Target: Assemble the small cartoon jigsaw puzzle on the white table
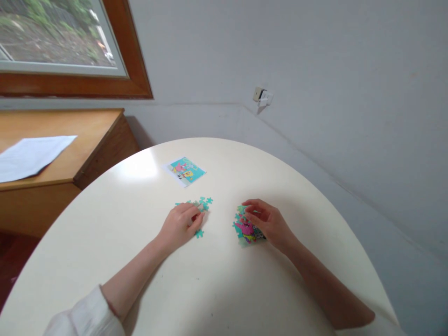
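My left hand (184,221) rests over a loose pile of teal jigsaw pieces (203,204). Its thumb and forefinger come together at the pile's right side, and whatever lies between them is too small to make out. One loose piece (199,234) lies just below the thumb. To the right, my right hand (268,221) hovers at a partly joined jigsaw puzzle (247,229) with a pink cartoon figure on it. The fingers there are curved, with a gap between thumb and forefinger, at the puzzle's upper part. That hand hides the puzzle's right side.
A picture card (185,171) with pink and yellow cartoon figures lies farther back on the round white table (224,289). At the left stands a wooden cabinet (98,126) with white paper (33,156) on it. A wall socket with a plug (263,96) is behind the table.
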The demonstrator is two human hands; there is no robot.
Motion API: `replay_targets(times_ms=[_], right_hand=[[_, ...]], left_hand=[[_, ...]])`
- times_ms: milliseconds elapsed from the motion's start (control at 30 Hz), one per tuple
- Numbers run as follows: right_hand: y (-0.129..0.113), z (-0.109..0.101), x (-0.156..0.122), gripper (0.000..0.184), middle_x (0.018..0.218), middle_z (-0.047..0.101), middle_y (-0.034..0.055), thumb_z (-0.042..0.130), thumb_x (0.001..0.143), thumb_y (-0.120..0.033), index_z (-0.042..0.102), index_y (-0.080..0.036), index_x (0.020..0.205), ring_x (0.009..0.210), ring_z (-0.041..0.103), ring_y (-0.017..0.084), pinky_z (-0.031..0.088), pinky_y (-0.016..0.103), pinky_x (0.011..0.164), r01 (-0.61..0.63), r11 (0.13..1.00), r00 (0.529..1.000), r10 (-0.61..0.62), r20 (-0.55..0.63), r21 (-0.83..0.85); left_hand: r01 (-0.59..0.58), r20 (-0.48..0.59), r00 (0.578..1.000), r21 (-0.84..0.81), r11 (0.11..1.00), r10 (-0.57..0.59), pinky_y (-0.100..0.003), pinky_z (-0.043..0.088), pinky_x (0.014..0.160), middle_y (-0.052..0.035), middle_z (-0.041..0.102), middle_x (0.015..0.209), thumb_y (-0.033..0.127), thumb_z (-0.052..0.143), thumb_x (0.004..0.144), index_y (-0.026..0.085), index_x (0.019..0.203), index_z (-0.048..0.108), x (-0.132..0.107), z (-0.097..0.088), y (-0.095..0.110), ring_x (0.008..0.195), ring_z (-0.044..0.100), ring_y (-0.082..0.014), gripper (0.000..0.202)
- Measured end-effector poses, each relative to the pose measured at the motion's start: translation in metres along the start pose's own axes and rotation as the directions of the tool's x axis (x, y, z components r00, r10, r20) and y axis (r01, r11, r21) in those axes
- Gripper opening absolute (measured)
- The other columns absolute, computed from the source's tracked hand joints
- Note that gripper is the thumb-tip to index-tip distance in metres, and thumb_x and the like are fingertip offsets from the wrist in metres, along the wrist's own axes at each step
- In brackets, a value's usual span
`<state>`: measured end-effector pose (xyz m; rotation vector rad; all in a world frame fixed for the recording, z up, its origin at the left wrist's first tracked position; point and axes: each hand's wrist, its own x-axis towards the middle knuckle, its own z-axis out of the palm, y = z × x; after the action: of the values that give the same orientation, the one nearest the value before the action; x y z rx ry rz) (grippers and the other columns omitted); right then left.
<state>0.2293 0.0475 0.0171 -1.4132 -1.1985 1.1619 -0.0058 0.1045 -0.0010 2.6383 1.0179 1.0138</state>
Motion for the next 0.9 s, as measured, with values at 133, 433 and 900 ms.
replay_targets(times_ms=[133,433,900], right_hand=[[0.005,0.007,0.001,0.035,0.065,0.059,-0.0007,0.073,0.056,-0.043,0.060,-0.018,0.077,0.058,0.055,0.012,0.047,0.029,0.056,0.001,1.000,1.000,-0.001,0.001,0.015],[0.011,0.009,-0.003,0.034,0.071,0.066,0.0060,0.058,0.072,-0.042,0.072,-0.015,0.088,0.051,0.046,0.010,0.038,0.026,0.047,0.098,0.958,0.992,-0.071,0.107,-0.271],[0.014,0.011,-0.003,0.052,0.083,0.062,0.0021,0.057,0.069,-0.022,0.053,-0.021,0.121,0.060,0.051,0.009,0.044,0.023,0.052,0.120,0.977,0.983,-0.092,0.159,-0.176]], left_hand=[[0.020,0.009,1.000,-0.009,1.000,-0.020,-0.021,0.036,0.052,-0.0003,0.050,0.052,0.023,0.042,0.086,0.016,0.057,0.051,-0.001,0.001,-0.001,0.052,0.046,-0.0101,0.031],[0.025,0.009,1.000,0.002,1.000,-0.025,-0.021,0.035,0.052,-0.0002,0.050,0.053,0.025,0.041,0.087,0.016,0.057,0.052,0.000,0.000,-0.001,0.051,0.045,-0.0098,0.033],[-0.023,-0.038,0.999,0.001,1.000,0.023,-0.022,0.035,0.052,-0.0006,0.050,0.052,0.024,0.042,0.087,0.016,0.057,0.052,0.000,0.001,-0.002,0.052,0.045,-0.0103,0.032]])
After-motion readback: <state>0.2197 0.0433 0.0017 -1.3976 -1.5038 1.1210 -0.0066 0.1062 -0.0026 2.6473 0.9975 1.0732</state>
